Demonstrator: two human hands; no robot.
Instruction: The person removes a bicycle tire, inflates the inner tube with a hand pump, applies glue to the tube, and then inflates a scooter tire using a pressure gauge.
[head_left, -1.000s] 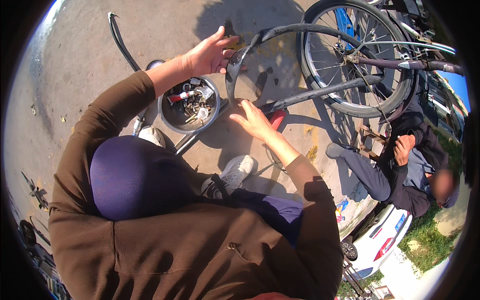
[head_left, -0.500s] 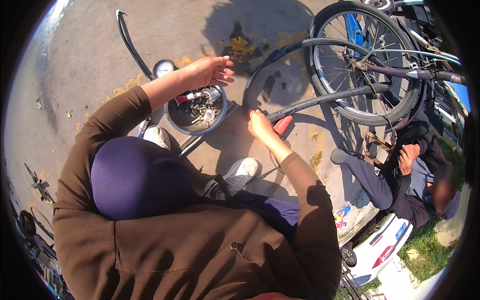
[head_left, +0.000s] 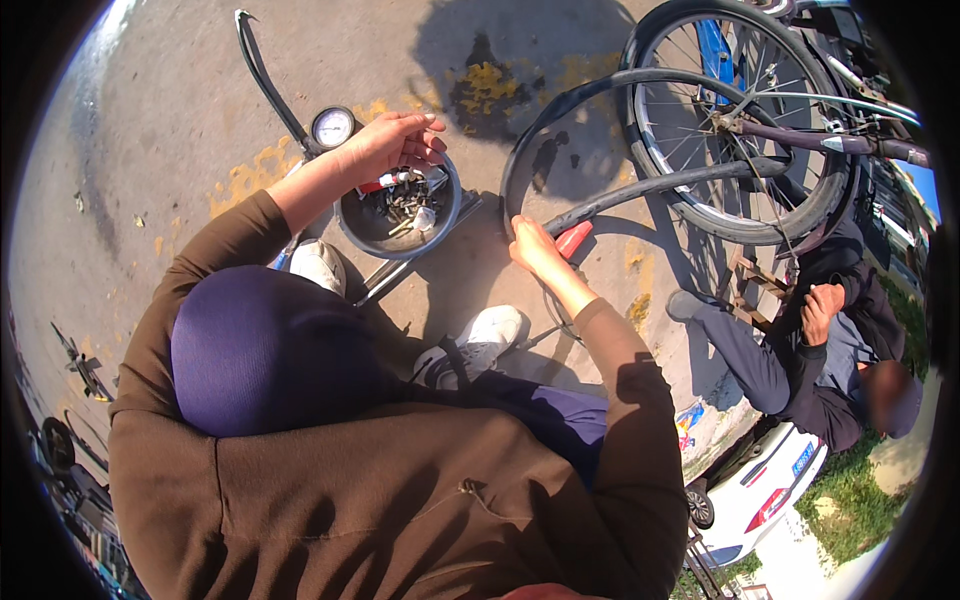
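Note:
My right hand (head_left: 532, 243) is closed around a black bicycle inner tube (head_left: 655, 190), which loops up and over to the right. The tube runs across the wheel (head_left: 640, 150) of a bicycle lying or tipped over at the upper right. Over the far rim of a round metal bowl (head_left: 375, 240), my left hand (head_left: 402, 140) hovers with its fingers loosely stretched and nothing visible in them. Inside the bowl are small metal parts (head_left: 408, 205) and a red and white tube (head_left: 383, 183). Just left of that hand lies a round pressure gauge (head_left: 333, 127).
A black hose (head_left: 262, 82) extends away from the gauge. Beside my right hand a red object (head_left: 573, 240) is partly hidden. Another person (head_left: 800, 350) sits at the right with hands together, near a parked white car (head_left: 755, 500). My white shoes (head_left: 490, 335) are below the bowl.
My left hand has shifted a little to the left over the bowl, closer to the gauge. My right hand keeps its grip on the inner tube. The whole view has shifted slightly.

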